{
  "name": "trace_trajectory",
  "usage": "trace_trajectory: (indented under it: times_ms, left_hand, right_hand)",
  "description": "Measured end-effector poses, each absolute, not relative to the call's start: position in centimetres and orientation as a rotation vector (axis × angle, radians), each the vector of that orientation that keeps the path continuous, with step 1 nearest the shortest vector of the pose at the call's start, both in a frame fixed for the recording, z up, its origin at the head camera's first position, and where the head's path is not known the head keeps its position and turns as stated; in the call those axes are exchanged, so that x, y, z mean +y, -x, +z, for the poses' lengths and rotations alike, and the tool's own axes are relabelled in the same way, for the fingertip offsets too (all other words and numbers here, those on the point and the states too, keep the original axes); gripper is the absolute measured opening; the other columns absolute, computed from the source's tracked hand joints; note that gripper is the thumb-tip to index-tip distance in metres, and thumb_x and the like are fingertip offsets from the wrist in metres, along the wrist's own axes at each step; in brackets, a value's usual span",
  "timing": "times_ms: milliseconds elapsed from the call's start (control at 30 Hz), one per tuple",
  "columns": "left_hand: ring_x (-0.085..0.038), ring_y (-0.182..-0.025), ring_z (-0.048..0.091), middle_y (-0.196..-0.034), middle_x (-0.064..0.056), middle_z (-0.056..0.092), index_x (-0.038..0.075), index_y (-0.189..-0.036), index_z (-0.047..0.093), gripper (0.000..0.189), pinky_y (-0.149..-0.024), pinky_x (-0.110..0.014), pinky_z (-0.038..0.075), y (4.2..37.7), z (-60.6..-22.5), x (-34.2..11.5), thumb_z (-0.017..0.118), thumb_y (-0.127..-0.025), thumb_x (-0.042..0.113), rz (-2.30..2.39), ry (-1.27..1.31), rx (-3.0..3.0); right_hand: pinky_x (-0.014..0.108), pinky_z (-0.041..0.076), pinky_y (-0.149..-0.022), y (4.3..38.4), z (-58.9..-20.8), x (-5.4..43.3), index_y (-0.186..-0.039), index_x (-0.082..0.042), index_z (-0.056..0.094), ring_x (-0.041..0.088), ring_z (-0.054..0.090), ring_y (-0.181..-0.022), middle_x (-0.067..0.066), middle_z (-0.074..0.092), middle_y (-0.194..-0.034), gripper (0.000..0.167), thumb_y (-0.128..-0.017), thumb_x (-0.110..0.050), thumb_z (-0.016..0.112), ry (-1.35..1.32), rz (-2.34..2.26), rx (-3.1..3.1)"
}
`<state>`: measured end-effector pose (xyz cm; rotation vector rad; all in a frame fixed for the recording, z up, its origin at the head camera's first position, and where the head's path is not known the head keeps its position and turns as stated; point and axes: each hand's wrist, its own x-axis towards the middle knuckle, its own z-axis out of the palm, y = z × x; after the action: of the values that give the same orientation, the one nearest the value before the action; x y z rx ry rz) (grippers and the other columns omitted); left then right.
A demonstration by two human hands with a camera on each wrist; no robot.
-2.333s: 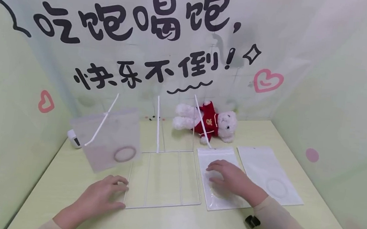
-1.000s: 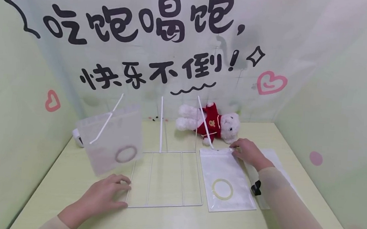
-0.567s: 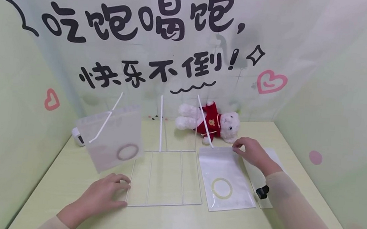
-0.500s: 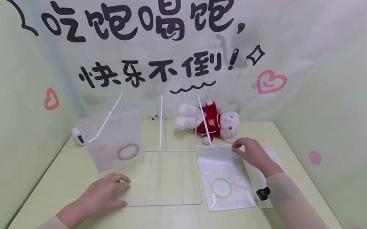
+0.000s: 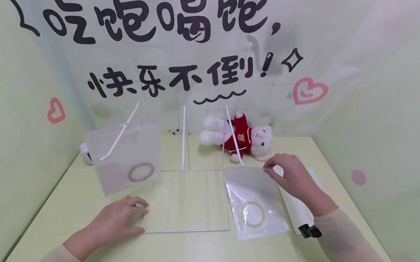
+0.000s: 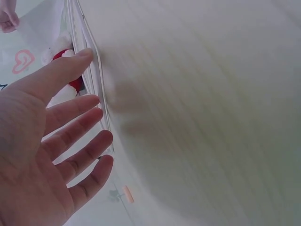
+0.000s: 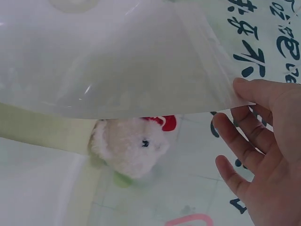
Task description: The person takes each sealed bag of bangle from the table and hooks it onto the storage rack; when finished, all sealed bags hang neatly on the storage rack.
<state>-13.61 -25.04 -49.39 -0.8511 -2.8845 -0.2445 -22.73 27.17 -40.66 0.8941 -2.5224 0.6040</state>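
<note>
My right hand point(image 5: 296, 178) pinches the upper right corner of a white zip bag point(image 5: 253, 189), thumb on one face and fingers behind in the right wrist view. The bag's top edge is raised and it slopes down toward me; a yellow ring shows on its lower half. A white wire rack point(image 5: 186, 231) with upright prongs stands to its left. My left hand point(image 5: 116, 218) is at the rack's left side, thumb and fingers extended; in the left wrist view the fingertips meet the wires. Another zip bag point(image 5: 129, 149) hangs on the rack's left prong.
A further white bag point(image 5: 294, 213) lies under my right forearm, partly hidden. Behind the rack lies a plush bear point(image 5: 259, 141) in red clothing. A small white-capped object point(image 5: 85, 152) stands at the back left. Printed cloth walls enclose the table.
My right hand has moved from over the middle of the flat zip bag to its top corner, pinched it and raised that edge slightly. My left hand has stayed at the rack.
</note>
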Motion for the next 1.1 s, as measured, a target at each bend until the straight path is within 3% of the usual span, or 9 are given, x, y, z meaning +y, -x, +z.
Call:
trace_trajectory:
  times_ms: [467,733,833,1100]
  left_hand:
    - [-0.018,-0.105,0.065,-0.122,0.009,0.069,0.02,-0.109,0.08,0.046,-0.078,-0.034,0.06,13.7,-49.3,-25.1,0.091,-0.07,0.041,-0.241,0.865,-2.846]
    - [-0.017,-0.106,0.064,-0.122,0.011,0.068,0.022,-0.109,0.08,0.044,-0.076,-0.033,0.059,13.6,-49.0,-25.1,0.091,-0.071,0.041,-0.257,0.867,-2.865]
    - [-0.017,-0.107,0.064,-0.123,0.01,0.068,0.021,-0.11,0.08,0.045,-0.077,-0.034,0.059,13.5,-49.1,-25.1,0.091,-0.071,0.042,-0.254,0.856,-2.869]
    - [-0.019,-0.108,0.064,-0.123,0.007,0.069,0.019,-0.11,0.08,0.045,-0.078,-0.035,0.06,13.4,-48.9,-24.8,0.091,-0.071,0.04,-0.264,0.845,-2.877]
  right_hand:
    - [0.044,0.045,-0.091,18.6,-35.1,25.0,-0.094,-0.018,0.073,0.015,0.064,-0.087,-0.01,0.072,-0.086,0.024,-0.079,-0.002,0.085,-0.925,0.588,-2.34]
    - [0.04,0.041,-0.099,16.3,-32.0,23.8,-0.096,-0.02,0.074,0.012,0.062,-0.096,-0.012,0.071,-0.093,0.017,-0.085,-0.011,0.083,-0.979,0.621,-2.332]
    - [0.038,0.04,-0.101,15.5,-31.0,23.3,-0.096,-0.021,0.073,0.011,0.061,-0.099,-0.013,0.07,-0.095,0.022,-0.081,-0.009,0.084,-1.022,0.62,-2.331]
    - [0.031,0.04,-0.097,14.0,-28.7,21.2,-0.098,-0.02,0.074,0.012,0.061,-0.099,-0.013,0.07,-0.097,0.027,-0.079,-0.004,0.084,-1.168,0.7,-2.159]
